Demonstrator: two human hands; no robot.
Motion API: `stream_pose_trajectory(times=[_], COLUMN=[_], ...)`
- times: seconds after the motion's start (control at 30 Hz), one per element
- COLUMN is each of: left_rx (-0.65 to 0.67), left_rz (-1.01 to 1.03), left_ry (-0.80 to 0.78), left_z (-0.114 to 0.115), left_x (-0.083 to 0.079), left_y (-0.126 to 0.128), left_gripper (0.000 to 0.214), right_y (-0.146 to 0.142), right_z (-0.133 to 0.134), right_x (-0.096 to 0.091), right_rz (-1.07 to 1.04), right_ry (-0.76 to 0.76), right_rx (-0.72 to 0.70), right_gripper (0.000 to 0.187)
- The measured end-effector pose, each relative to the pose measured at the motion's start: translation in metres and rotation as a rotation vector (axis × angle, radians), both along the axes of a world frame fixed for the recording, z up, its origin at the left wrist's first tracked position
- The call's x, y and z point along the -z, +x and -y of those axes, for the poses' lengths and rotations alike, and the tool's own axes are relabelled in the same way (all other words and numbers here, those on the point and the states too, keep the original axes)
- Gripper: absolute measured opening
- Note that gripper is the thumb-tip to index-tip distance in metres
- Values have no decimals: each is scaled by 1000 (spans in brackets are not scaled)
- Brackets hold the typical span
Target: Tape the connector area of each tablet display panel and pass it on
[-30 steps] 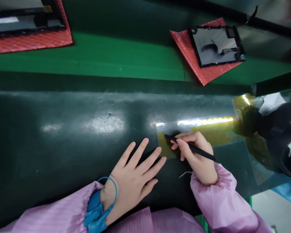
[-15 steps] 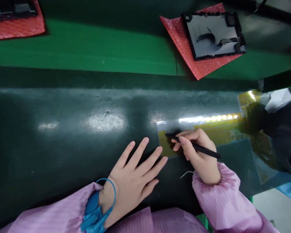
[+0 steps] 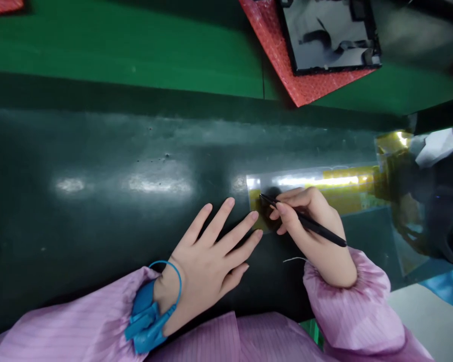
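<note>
My right hand (image 3: 313, 221) grips a slim black pen-like tool (image 3: 320, 230), tweezers or a pen, I cannot tell which. Its tip meets the left end of a clear film strip (image 3: 252, 182) that carries yellow pieces (image 3: 340, 196). Flat on the dark green bench, my left hand (image 3: 211, 254) has its fingers spread. Two of its fingertips touch the strip's lower left edge or lie right beside it. A blue wrist strap (image 3: 145, 322) with a cord circles the left wrist. My right fingers cover part of the strip.
On the green shelf (image 3: 154, 55) behind, a black-framed flat device part (image 3: 328, 35) lies on red bubble wrap (image 3: 290, 85). More red wrap (image 3: 3, 6) shows at the far left. More yellow film (image 3: 394, 143) and a blurred dark object (image 3: 443, 196) are at the right.
The whole view has shifted, so the shelf and its parts sit higher in the picture. The tool tip has moved slightly along the strip's left end. My left hand stays flat.
</note>
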State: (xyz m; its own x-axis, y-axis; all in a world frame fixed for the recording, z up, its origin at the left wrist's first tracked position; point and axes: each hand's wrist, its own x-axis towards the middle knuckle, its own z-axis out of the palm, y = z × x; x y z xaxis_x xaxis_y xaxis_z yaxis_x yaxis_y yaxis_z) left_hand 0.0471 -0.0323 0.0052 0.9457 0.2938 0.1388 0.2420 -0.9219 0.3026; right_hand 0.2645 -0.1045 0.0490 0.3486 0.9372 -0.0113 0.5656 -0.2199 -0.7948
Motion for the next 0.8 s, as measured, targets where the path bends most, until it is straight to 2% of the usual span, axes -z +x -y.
stream_pose_trajectory(times=[0.1,0.2,0.33,0.53,0.8], left_rx=[1,-3,-1,-1,-9], left_rz=[9,-1,31,22,41], left_ry=[-13,-16,-42,-89,-104], left_z=[1,1,1,0,1], left_x=[2,3,2,-2,1], left_y=[1,2,3,2,0], left_gripper=[57,51,50,48,49], right_y=[-2,-3,-2,2,8], right_z=[1,1,-1,-5,-3], right_x=[-3,-3,5,20,18], right_rz=[-12,-88,-201,-411,-529], right_ry=[-40,-56,-21,113,356], right_rx=[15,57,113,174,199], right_gripper=[17,18,20,29,29])
